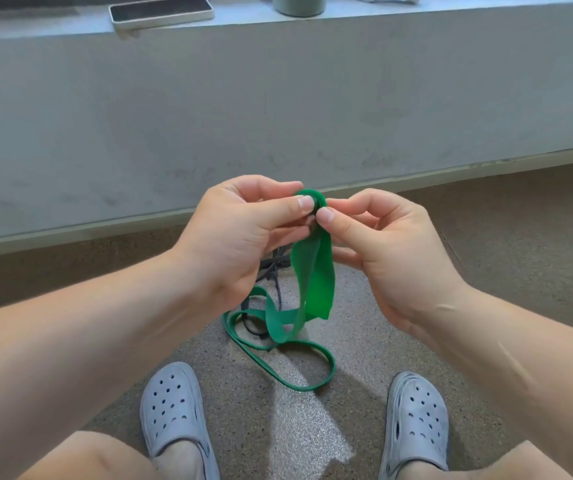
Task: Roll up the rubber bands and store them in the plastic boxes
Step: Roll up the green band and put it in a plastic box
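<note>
In the head view, the left hand (243, 230) and right hand (382, 244) each close their grip on the green rubber band's (316, 282) small rolled end, its loose length hanging straight below both grips to the floor (364, 341), equally near either.

Phone (161, 8) and grey cup (298, 3) on ledge (416, 13), grey clogs (174, 400), dark cord (273, 268) on floor (485, 254)

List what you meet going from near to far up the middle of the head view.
Pale grey perforated clogs → loose loop of the flat green rubber band on the speckled floor → left hand and right hand pinching its rolled end → grey concrete wall → dark-screened phone on the ledge.
</note>
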{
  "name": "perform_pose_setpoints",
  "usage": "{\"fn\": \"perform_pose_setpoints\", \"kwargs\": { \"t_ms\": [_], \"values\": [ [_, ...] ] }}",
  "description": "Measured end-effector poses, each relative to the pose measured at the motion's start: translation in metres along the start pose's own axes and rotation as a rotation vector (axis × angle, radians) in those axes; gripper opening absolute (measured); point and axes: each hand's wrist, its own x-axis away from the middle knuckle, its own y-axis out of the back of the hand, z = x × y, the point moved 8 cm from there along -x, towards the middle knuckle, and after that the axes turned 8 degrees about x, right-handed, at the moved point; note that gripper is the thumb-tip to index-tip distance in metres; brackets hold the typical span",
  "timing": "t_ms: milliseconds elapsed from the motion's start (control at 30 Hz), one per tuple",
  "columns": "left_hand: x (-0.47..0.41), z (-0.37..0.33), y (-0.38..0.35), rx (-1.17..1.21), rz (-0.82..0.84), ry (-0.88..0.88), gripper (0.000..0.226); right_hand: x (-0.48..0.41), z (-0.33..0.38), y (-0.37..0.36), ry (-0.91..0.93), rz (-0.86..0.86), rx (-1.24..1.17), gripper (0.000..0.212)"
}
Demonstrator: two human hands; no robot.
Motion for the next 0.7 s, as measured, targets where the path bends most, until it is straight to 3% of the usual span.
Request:
{"fn": "perform_pose_setpoints", "kwargs": {
  "t_ms": [267, 467, 633, 700],
  "values": [
    [0.001, 0.002, 0.0, -0.189, 0.075, -0.037, 0.013, 0.001, 0.01, 0.008, 0.193, -0.035, 0.089, 0.015],
    [0.0, -0.004, -0.001, -0.37, 0.148, -0.093, 0.019, -0.003, 0.004, 0.01, 0.159, 0.031, 0.162, 0.011],
    [0.0, -0.002, -0.002, -0.343, 0.219, -0.051, 0.04, -0.003, 0.003, 0.002, 0.135, 0.126, 0.168, 0.009],
    [0.002, -0.003, -0.006, -0.346, 0.234, -0.059, 0.038, -0.004, 0.004, -0.001, 0.115, 0.139, 0.143, 0.009]
  ]
}}
